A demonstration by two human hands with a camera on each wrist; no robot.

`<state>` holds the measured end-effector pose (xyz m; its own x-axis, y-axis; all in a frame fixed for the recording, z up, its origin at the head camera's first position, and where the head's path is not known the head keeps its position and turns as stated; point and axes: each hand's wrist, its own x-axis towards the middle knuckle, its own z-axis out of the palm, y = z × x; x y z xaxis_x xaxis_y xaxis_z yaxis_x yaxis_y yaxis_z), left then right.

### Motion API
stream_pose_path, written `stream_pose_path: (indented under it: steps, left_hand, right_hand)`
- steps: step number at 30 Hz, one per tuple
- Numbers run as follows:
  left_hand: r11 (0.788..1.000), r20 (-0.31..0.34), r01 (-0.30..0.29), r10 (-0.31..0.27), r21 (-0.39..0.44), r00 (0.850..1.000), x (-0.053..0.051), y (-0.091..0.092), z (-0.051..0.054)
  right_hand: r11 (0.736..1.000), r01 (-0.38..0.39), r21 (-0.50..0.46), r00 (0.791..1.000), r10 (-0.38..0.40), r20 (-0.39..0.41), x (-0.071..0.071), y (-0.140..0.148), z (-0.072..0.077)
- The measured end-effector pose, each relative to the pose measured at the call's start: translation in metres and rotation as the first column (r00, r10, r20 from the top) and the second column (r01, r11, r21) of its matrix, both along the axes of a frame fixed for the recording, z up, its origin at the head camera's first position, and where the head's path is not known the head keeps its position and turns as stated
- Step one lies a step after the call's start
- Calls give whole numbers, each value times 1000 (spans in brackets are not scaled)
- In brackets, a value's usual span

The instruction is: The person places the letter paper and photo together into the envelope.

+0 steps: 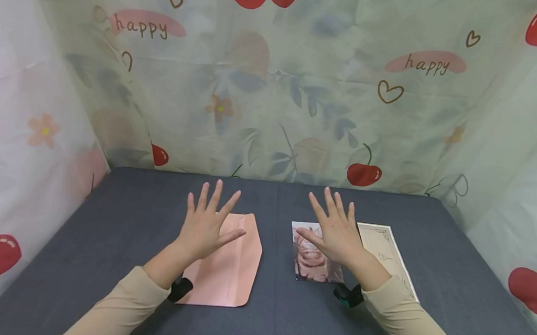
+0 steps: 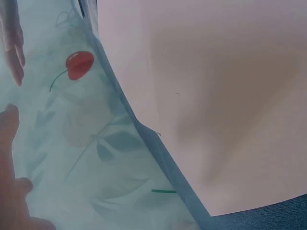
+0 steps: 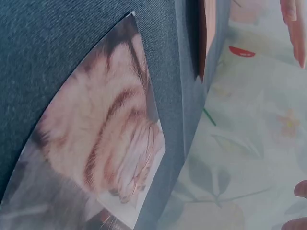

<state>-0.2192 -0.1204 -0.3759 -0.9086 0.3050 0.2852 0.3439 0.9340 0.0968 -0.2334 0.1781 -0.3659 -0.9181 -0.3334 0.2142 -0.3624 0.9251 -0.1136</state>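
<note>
My left hand (image 1: pixel 203 229) is held above a pink envelope (image 1: pixel 241 270), its fingers spread wide and straight. The envelope lies on the left half of the table, and fills much of the left wrist view. My right hand (image 1: pixel 337 233), also with fingers spread, hovers over a photo card (image 1: pixel 310 263) of a striped, furry cat, which shows large in the right wrist view. Partly behind the right hand and sleeve lies a cream card (image 1: pixel 383 245) with a thin printed ornamental border. Neither hand holds anything.
A dark blue-grey cloth covers the table (image 1: pixel 268 320). Around its back and sides hangs a pale curtain (image 1: pixel 275 84) printed with cherries, leaves and the word "happy". A dark strap-mounted wrist camera (image 1: pixel 181 289) sits under the left wrist, another (image 1: pixel 349 295) under the right.
</note>
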Motion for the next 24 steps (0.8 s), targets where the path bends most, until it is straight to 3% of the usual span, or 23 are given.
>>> stream_pose_path:
  steps: [6, 13, 19, 24]
  left_hand:
    - [1000, -4, 21, -21, 18, 1000, 3, 0, 5]
    - [998, 87, 39, -42, 39, 995, 6, 0, 8]
    - [996, 191, 55, -67, 69, 979, 8, 1, 4]
    - [995, 286, 72, -89, 71, 954, 10, 0, -4]
  right_hand:
    - [996, -59, -62, 998, 56, -40, 4, -6, 3]
    - [979, -172, -112, 984, 165, -72, 10, -19, -3]
    - [965, -236, -111, 971, 230, -66, 14, -30, -10]
    - [950, -292, -109, 956, 294, 0, 16, -40, -16]
